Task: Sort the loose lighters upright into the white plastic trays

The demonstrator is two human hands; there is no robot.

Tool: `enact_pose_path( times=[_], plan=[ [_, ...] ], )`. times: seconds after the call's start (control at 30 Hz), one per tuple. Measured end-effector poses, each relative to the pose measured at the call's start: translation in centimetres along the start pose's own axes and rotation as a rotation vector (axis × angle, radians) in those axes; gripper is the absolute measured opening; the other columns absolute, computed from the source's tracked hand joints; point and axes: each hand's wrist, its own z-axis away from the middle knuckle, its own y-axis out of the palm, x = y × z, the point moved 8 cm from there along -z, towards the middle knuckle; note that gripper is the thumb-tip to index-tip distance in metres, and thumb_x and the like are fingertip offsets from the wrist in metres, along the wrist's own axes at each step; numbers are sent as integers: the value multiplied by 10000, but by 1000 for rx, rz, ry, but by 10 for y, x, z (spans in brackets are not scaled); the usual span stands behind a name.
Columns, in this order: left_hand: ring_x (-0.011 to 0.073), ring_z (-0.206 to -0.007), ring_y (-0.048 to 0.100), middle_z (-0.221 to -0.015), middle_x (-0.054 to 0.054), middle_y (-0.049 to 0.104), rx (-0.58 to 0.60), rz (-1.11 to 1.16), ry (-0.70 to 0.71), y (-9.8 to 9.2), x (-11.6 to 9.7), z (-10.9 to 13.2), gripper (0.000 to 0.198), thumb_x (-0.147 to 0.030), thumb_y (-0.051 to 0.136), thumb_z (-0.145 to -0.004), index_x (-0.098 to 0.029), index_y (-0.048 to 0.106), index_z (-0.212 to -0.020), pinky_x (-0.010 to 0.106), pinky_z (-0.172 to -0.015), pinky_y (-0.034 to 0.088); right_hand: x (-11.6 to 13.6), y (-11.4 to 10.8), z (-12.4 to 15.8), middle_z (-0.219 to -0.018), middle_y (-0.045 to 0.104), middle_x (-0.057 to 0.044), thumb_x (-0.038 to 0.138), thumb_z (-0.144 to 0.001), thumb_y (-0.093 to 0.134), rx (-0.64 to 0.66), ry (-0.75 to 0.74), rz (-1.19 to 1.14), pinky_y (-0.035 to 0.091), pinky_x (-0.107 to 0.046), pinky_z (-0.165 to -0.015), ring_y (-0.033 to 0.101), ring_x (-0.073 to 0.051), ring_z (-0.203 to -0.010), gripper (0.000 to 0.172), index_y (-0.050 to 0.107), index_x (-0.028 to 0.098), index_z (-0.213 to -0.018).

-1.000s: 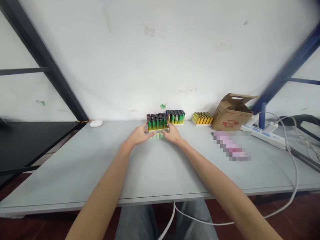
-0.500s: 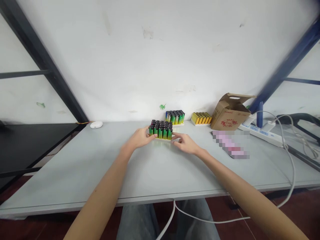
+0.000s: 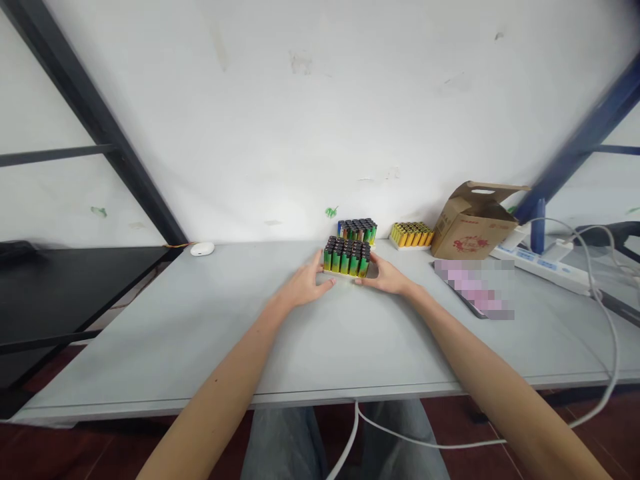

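Observation:
A tray of green-and-yellow batteries with black tops [image 3: 347, 259] sits upright on the desk, packed in rows on a thin pale base. My left hand [image 3: 304, 285] is around its left front corner, fingers along the side and thumb across the front. At the right front corner, my right hand [image 3: 390, 277] has its thumb against the front of the base and its fingers on the side. Close behind stands a second tray of dark-topped batteries [image 3: 357, 230], partly hidden. A tray of yellow batteries [image 3: 412, 235] is to the right, against the wall.
An open cardboard box [image 3: 465, 230] stands at the back right. Nearby are a phone-like flat object [image 3: 470, 287], blurred out, and a white power strip [image 3: 545, 267] with cables. A small white case [image 3: 202, 249] lies back left. The grey desk's [image 3: 200, 353] front edge is near me.
The green battery tray has shifted right, in front of the second dark-topped tray, and turned slightly. Both hands moved with it. My left thumb has dropped lower, off the batteries. The view has shifted slightly.

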Motion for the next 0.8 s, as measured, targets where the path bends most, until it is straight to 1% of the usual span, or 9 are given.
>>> enact_pose_path(
  times=[0.13, 0.27, 0.3, 0.37, 0.43, 0.5, 0.63, 0.73, 0.8],
  plan=[
    [265, -1309, 495, -1380, 86, 561, 14, 19, 17, 2, 1, 0, 845, -494, 529, -862, -228, 112, -1546, 409, -1083, 388, -5, -3, 1, -1313, 588, -126, 429, -688, 771, -58, 56, 33, 462, -430, -1016, 575, -268, -1188, 757, 477, 165, -1333],
    [268, -1319, 477, -1391, 99, 547, -9, -11, -60, 4, 16, -3, 820, -537, 478, -884, -225, 109, -1547, 422, -1102, 357, -1, -6, 4, -1234, 636, -106, 427, -668, 774, -97, 31, 69, 492, -417, -956, 618, -266, -1100, 711, 527, 179, -1286],
    [273, -1336, 454, -1422, 109, 513, -28, -26, -81, 4, 20, -3, 824, -556, 472, -883, -224, 112, -1547, 428, -1104, 351, 0, -7, 5, -1211, 647, -98, 422, -669, 770, -107, 30, 78, 503, -408, -933, 630, -260, -1069, 699, 532, 185, -1282],
    [290, -1388, 374, -1510, 130, 389, -70, -57, -89, 3, 24, -4, 869, -591, 497, -862, -218, 113, -1546, 436, -1116, 334, 0, -10, 8, -1161, 666, -81, 409, -667, 763, -135, 48, 104, 524, -385, -873, 652, -246, -995, 691, 533, 198, -1283],
    [308, -1424, 299, -1565, 144, 270, -104, -86, -63, 3, 24, -4, 934, -609, 550, -826, -210, 106, -1546, 446, -1134, 307, 1, -14, 10, -1113, 675, -65, 404, -657, 762, -177, 70, 146, 538, -365, -807, 661, -234, -924, 715, 519, 211, -1301],
    [318, -1433, 272, -1582, 148, 216, -127, -97, -31, 2, 20, -4, 982, -609, 590, -801, -215, 86, -1546, 457, -1142, 293, 2, -17, 12, -1089, 672, -58, 405, -651, 755, -221, 75, 196, 542, -357, -767, 658, -226, -875, 745, 500, 219, -1326],
    [315, -1438, 259, -1594, 139, 164, -150, -72, 7, 2, 9, -3, 1053, -592, 646, -769, -248, 23, -1544, 446, -1144, 301, 4, -20, 13, -1162, 633, -77, 383, -668, 722, -289, 57, 231, 550, -364, -795, 645, -211, -871, 764, 468, 219, -1369],
    [301, -1457, 211, -1589, 140, 156, -167, -81, 16, 1, 2, -4, 1065, -563, 678, -754, -244, 35, -1540, 437, -1175, 254, 5, -19, 14, -1274, 571, -97, 351, -674, 706, -321, 42, 210, 565, -354, -799, 639, -199, -890, 771, 450, 219, -1389],
    [301, -1468, 175, -1588, 145, 149, -184, -92, 4, 0, 0, -4, 1075, -553, 696, -741, -241, 44, -1537, 449, -1185, 229, 6, -17, 15, -1345, 521, -108, 336, -682, 692, -325, 37, 206, 576, -357, -774, 641, -193, -857, 774, 435, 225, -1403]
  ],
)
